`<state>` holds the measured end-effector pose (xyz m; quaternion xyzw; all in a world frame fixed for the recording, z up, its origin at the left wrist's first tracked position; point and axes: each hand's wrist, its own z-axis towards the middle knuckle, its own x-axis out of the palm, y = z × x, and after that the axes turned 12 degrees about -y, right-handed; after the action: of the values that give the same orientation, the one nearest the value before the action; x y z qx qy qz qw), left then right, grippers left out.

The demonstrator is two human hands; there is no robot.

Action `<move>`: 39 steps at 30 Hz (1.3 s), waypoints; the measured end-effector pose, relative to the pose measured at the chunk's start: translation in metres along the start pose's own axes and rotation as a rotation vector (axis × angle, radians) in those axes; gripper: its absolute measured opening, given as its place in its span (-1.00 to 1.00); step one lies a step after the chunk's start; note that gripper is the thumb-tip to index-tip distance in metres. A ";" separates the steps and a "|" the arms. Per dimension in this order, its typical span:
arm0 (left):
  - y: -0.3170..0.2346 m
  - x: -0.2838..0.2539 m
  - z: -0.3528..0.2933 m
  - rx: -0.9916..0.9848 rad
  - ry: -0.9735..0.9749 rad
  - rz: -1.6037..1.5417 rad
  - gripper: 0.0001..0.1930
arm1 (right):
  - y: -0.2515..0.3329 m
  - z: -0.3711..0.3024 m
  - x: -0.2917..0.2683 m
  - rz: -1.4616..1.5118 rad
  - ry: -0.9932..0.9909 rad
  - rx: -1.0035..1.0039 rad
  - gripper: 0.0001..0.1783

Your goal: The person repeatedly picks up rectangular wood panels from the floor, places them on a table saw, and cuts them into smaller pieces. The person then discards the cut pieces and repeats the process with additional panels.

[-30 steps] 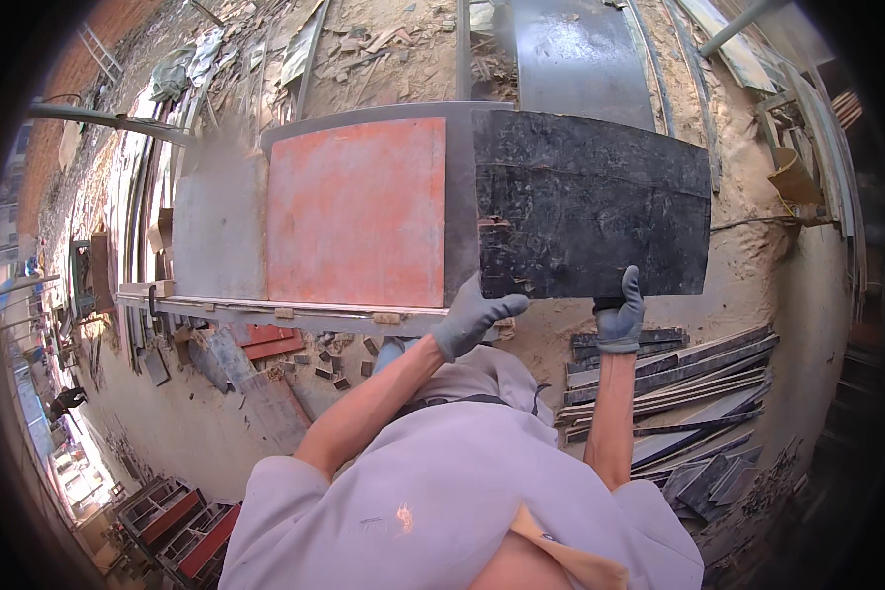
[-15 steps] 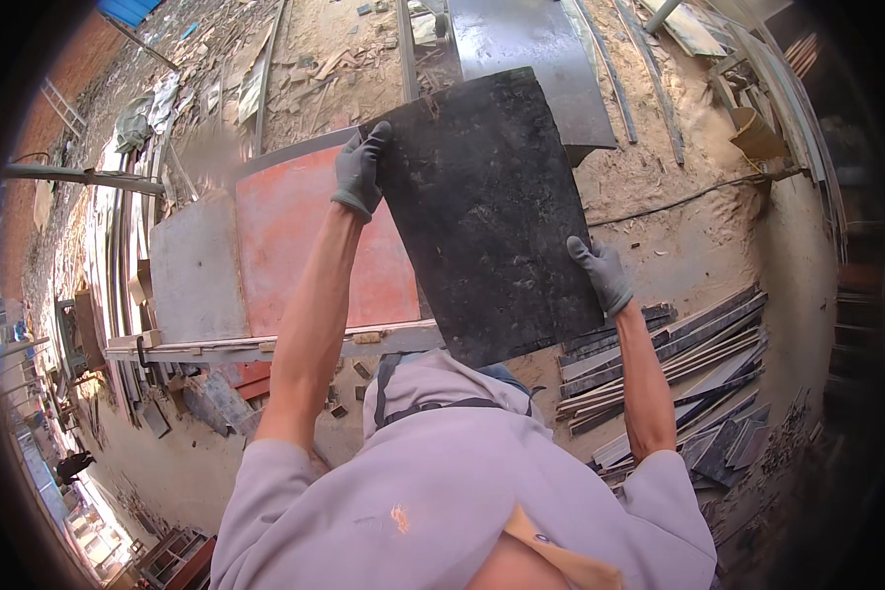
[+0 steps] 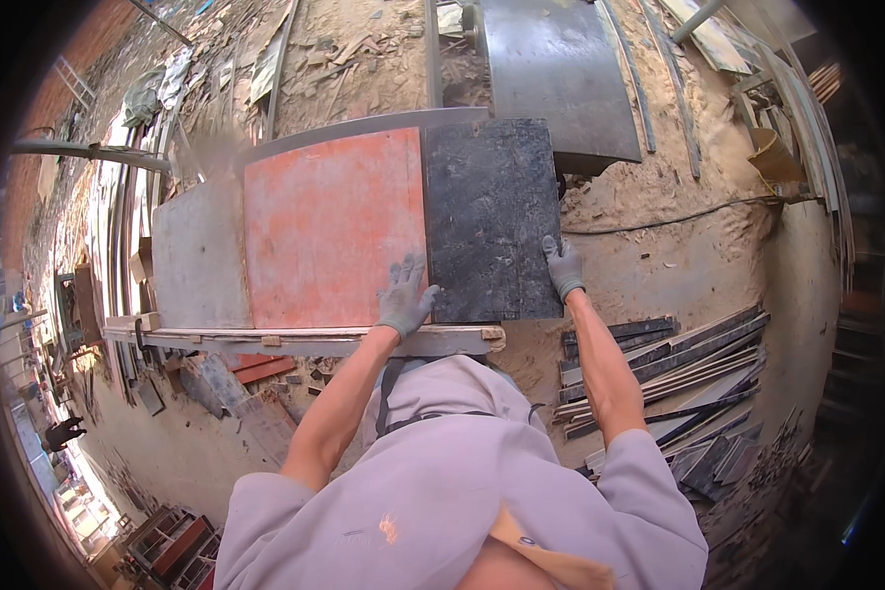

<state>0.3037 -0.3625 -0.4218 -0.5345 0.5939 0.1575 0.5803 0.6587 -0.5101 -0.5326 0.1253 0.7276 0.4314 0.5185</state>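
Observation:
A black rectangular board (image 3: 492, 211) lies flat at the right end of a workbench, its left edge against a worn orange-red board (image 3: 334, 231). My left hand (image 3: 403, 297), in a grey glove, rests open with fingers spread on the red board, its thumb at the black board's lower left edge. My right hand (image 3: 563, 267), also gloved, holds the black board's right edge; its fingers are partly hidden there. Left of the red board is a grey board (image 3: 200, 261).
A wooden rail (image 3: 265, 339) runs along the bench's near side. Beyond the bench stands a dark sheet-metal surface (image 3: 560, 84). Stacked strips (image 3: 669, 364) lie on the floor at my right. A black cable (image 3: 659, 226) crosses the ground, and scrap wood (image 3: 349, 59) litters the far side.
The black board has come down from a tilted, raised position to lie flat beside the red board. My left hand has let go of its upper left corner and moved nearer to me.

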 end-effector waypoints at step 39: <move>0.009 0.003 0.005 0.406 -0.031 0.352 0.09 | 0.040 -0.023 -0.048 -0.448 0.528 -0.388 0.35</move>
<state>0.2998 -0.3569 -0.4295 -0.2934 0.6881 0.1419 0.6483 0.6488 -0.5277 -0.4694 -0.2520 0.7503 0.4542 0.4091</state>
